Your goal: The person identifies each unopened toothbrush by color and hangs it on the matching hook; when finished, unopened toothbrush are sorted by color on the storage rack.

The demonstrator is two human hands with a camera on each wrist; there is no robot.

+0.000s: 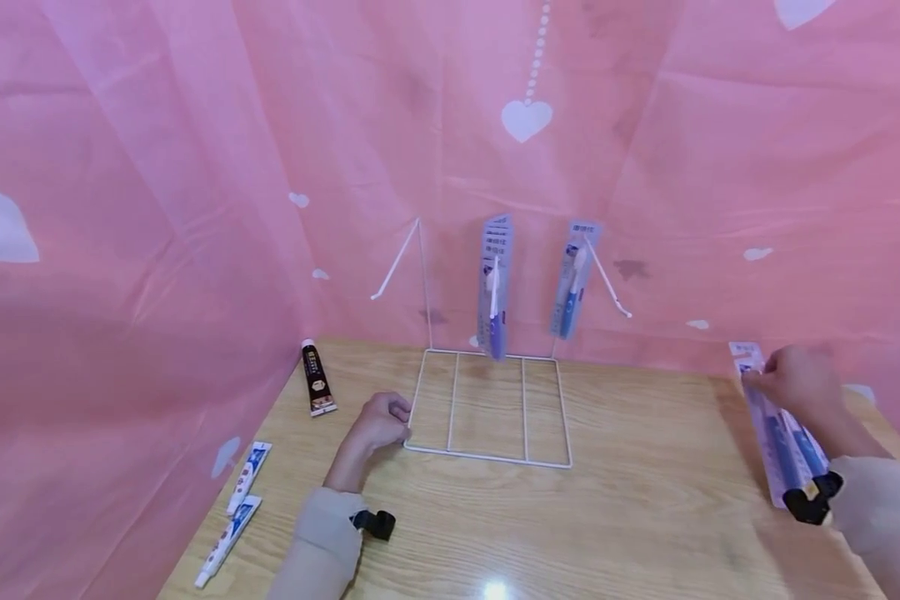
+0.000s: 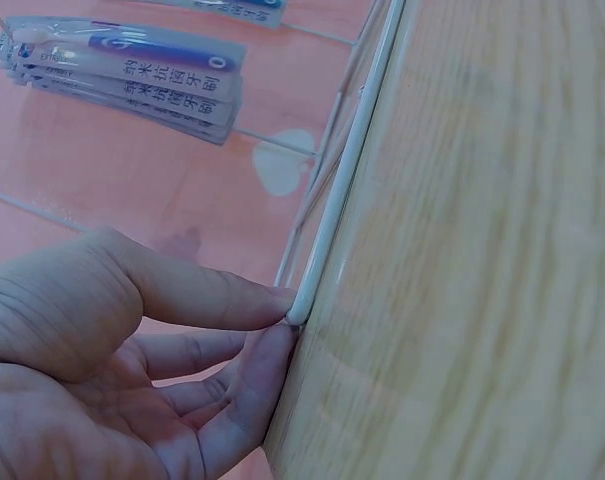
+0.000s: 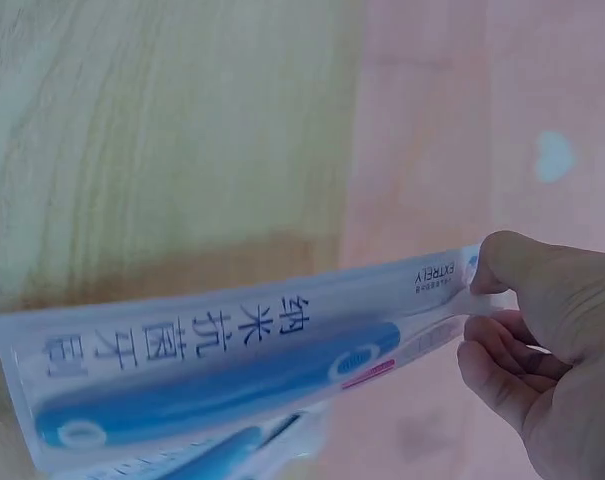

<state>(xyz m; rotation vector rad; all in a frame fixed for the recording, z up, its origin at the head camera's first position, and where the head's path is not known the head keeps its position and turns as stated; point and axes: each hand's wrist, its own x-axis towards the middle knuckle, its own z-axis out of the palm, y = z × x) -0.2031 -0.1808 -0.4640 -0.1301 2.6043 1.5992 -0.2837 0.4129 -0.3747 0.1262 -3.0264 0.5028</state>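
Observation:
My left hand (image 1: 378, 423) pinches the front left corner of a white wire rack (image 1: 487, 457) between thumb and fingers, close to the wooden table. On the right, my right hand (image 1: 802, 387) pinches the top end of a packaged blue toothbrush (image 3: 212, 385), which slants down toward the table's near side. A second blue toothbrush pack (image 3: 222, 455) shows behind it; whether the hand holds that too is unclear. A stack of purple toothbrush packs (image 1: 498, 333) hangs from the rack's middle hook, and a blue toothbrush pack (image 1: 570, 287) hangs from the right hook.
On the table's left side lie a black toothpaste tube (image 1: 317, 379) and two white toothpaste tubes (image 1: 248, 477), one below the other. The rack's left hook (image 1: 396, 267) sticks out toward me. A pink cloth (image 1: 195, 208) with white hearts walls the table's back and sides.

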